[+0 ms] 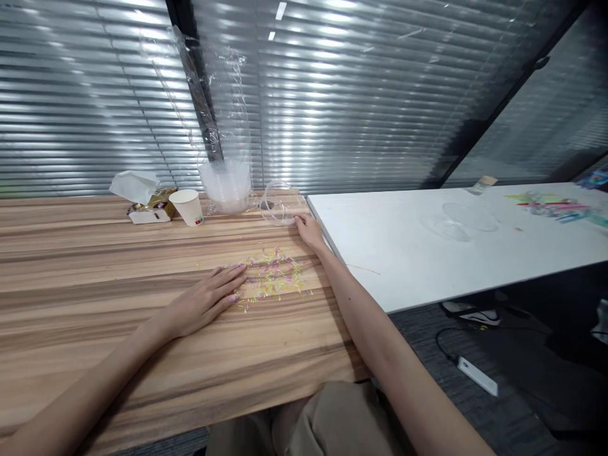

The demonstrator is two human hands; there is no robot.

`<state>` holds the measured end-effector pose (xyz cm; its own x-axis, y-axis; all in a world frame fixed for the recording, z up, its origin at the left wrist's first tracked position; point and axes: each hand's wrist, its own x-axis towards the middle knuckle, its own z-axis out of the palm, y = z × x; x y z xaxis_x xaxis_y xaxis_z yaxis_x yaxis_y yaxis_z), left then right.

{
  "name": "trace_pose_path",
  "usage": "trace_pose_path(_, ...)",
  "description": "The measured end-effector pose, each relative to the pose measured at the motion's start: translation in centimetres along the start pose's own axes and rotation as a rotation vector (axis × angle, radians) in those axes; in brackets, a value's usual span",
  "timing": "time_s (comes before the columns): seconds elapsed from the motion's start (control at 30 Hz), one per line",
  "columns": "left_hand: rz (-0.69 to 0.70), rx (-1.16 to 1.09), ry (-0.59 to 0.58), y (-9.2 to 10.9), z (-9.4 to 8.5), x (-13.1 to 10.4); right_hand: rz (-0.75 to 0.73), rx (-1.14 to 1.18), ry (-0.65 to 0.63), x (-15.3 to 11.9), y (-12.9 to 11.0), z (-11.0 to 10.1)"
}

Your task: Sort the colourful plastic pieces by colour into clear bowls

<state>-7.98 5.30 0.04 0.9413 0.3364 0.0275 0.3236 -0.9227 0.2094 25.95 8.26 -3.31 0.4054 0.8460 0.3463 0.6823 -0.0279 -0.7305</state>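
My left hand (209, 297) lies flat on the wood-grain table with its fingers stretched out. Its fingertips touch the left edge of a patch of small yellow, pink and green plastic-looking bits (273, 275), too small to tell their kind. Further back, my right hand (311, 232) pinches the rim of a clear plastic bowl (280, 204), close to the table's right edge. The bowl looks tipped on its side. The thumb's grip is partly hidden.
Behind stand a tissue box (149, 209), a paper cup (187, 208) and bagged clear bowls (227, 187). On the adjoining white table (380, 240) lie clear lids (468, 218), a corked jar (482, 184) and colourful strips (553, 208). A power strip (477, 375) rests on the floor.
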Motion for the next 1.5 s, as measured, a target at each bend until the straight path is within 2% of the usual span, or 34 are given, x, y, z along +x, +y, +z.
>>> trace_pose_path(0.43, -0.01, -0.012, 0.028, 0.14, -0.19, 0.09, -0.01, -0.003, 0.007, -0.09, -0.18, -0.03)
trace_pose_path(0.63, -0.027, -0.01, -0.005, 0.15, -0.2, 0.05, -0.017, -0.011, 0.011, -0.1, -0.05, 0.0)
trace_pose_path(1.5, -0.004, 0.057, 0.007, -0.2, 0.14, -0.12, -0.012, -0.009, 0.012, -0.05, 0.06, 0.04)
